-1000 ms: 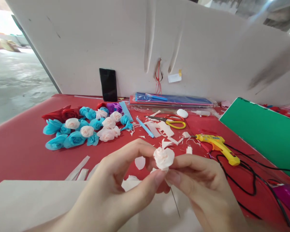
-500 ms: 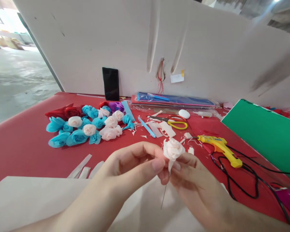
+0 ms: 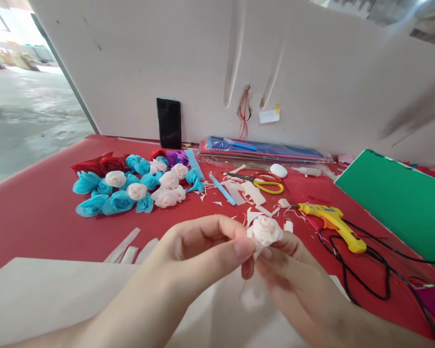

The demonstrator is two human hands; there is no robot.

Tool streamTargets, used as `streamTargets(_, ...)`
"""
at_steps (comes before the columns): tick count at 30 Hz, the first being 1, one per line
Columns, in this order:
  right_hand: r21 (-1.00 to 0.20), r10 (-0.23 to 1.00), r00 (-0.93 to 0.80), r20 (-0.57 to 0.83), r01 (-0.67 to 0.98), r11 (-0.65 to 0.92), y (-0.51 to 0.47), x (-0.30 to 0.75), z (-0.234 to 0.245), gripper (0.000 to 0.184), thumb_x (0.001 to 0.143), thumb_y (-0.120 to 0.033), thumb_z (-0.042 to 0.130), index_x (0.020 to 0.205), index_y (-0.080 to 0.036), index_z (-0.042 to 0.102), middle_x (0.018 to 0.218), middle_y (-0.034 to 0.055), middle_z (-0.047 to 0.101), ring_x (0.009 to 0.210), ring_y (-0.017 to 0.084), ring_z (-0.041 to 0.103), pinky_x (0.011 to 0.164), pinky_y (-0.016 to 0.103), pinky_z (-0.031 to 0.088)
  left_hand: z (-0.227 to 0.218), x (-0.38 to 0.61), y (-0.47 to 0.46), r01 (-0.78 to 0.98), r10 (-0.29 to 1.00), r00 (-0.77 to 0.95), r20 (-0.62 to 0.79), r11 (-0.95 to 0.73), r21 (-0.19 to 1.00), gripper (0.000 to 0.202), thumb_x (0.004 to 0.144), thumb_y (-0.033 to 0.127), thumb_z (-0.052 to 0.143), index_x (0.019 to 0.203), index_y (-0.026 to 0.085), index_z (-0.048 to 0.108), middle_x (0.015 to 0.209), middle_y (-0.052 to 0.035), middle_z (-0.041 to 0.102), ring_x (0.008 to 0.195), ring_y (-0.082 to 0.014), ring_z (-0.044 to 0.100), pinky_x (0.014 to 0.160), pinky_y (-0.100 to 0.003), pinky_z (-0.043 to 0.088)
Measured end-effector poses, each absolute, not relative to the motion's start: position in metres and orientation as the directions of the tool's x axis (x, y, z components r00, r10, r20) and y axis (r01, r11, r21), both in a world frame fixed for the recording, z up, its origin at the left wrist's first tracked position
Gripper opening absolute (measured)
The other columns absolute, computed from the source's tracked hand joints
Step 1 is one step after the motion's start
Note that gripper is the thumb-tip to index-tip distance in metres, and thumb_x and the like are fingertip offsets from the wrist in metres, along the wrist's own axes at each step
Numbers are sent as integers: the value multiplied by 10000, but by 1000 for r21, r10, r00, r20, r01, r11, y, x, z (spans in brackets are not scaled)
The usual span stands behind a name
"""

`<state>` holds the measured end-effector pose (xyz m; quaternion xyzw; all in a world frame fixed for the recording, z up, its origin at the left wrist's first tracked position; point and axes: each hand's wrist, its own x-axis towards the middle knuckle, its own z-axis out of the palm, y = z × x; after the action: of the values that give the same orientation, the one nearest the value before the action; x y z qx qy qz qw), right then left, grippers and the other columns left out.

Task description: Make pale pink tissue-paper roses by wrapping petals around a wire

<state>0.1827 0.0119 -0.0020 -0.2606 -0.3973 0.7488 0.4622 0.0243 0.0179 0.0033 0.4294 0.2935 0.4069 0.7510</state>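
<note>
- The wall (image 3: 148, 58), pale and scuffed, stands behind everything.
- The red counter (image 3: 32, 212) runs up to it.
- A green board (image 3: 391, 203) slants at the far right.
- A white sheet (image 3: 54, 290) lies at the near edge, under the forearms.
- Flat packs (image 3: 271, 149) in clear wrap lie along the foot of the wall.
- Blue, pink, red and purple blooms (image 3: 118, 205) lie heaped on the left.
- The left hand (image 3: 195, 256) pinches the rose's base between thumb and fingers.
- The right hand (image 3: 293, 270) is clamped on the same base from the other side.
- The yellow gun (image 3: 329, 220) lies to the right, nose toward the scraps (image 3: 252, 191), near its black cord (image 3: 386, 275).
- The phone (image 3: 169, 123) leans upright against the wall.
- Scissors (image 3: 268, 186), one handle red and one yellow, lie beside the scraps.
- The pale pink rose (image 3: 265, 229) is held up between both hands, petals uppermost.
- A thin wire (image 3: 243, 288) hangs below the fingers; it is faint, but is probably the rose's stem.
</note>
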Motion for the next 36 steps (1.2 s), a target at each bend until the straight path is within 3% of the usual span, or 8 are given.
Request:
streamTargets(9,-880,904,-428,-15,-424,-215,13,184,-4,69,828,-375,715,806,-362,779,793,-41,708,755,127,593,824,292,435,-1,22,16,-304,873,472,-126,295,906,140,825,373,712,752,255,730,765,54,683,805,-124,583,745,-143,488)
streamTargets(13,-915,917,-398,4,-372,-157,14,184,-4,90,808,-422,722,803,-357,785,767,-32,703,754,145,604,819,315,458,-3,21,13,-369,852,510,-119,341,865,77,814,352,734,788,280,749,789,71,714,810,-109,596,751,-126,491)
streamTargets(21,-967,969,-234,80,-255,19,5,187,0,73,806,-332,740,844,-365,793,755,-19,713,814,172,618,838,326,471,1,20,8,-447,843,533,-67,348,824,99,836,361,706,786,286,746,821,77,732,879,-128,622,819,-141,498)
streamTargets(29,-822,919,-379,-106,-487,-295,10,181,0,125,788,-323,749,685,-254,765,634,-41,656,723,101,566,799,239,423,2,26,14,-456,866,496,-60,319,831,141,873,297,665,755,259,734,764,61,704,823,-128,637,790,-153,514)
streamTargets(36,-777,888,-454,-78,-531,-339,11,183,-2,215,810,-287,723,604,-228,717,669,-16,597,780,118,541,846,247,406,4,27,13,-382,860,505,-75,301,874,229,917,256,582,727,216,703,764,17,691,874,-178,654,874,-226,504)
